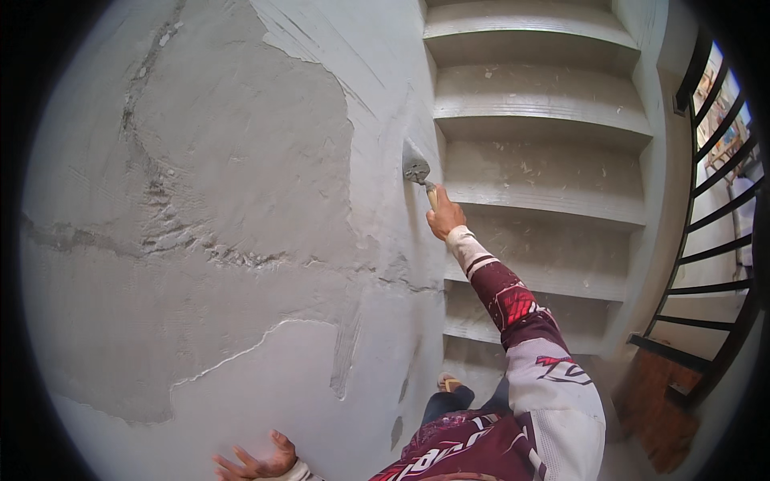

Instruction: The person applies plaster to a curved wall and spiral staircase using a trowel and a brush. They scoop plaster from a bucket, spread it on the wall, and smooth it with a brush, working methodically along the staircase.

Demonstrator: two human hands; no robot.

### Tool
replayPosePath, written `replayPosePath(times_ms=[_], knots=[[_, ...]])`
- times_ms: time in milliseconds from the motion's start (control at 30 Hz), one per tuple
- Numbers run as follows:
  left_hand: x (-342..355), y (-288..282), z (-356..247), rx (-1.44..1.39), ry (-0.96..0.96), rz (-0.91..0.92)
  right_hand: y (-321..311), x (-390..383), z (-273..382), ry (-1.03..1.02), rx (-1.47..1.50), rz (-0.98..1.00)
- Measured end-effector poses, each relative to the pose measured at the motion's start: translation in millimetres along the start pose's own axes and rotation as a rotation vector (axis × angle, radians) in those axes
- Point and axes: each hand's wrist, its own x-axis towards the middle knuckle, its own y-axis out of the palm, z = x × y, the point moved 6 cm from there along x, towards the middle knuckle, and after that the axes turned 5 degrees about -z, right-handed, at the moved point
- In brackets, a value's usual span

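Observation:
My right hand [446,216] is closed around the wooden handle of a plastering trowel [416,170]. Its metal blade, smeared with grey plaster, rests at the wall's edge beside the stairs. On the left stretches the wall [265,144], where a large rough grey patch is bordered by smoother, paler coating. A crack [200,250] runs across this patch, and another climbs toward the upper left. Low in the view, my left hand [261,461] has its fingers spread, holding nothing, close to the wall. Whether its palm touches the surface I cannot tell.
Concrete stairs [545,168] with pale splatters rise on the right of the wall. A black metal railing [726,188] curves along the far right. Below it lies a reddish-brown surface [656,409]. My foot in a sandal [449,382] stands near the lowest visible steps.

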Motion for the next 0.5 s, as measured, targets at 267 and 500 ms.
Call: replayPosePath(times_ms=[267,500], knots=[[-14.2,2.1,11.2,0.033,-0.030,0.055,7.1,-50.9,4.4,-0.011,0.073,0.021],[-13.8,-0.1,15.1,0.040,-0.046,0.044,-3.7,-58.8,24.6,-0.038,0.126,0.022]])
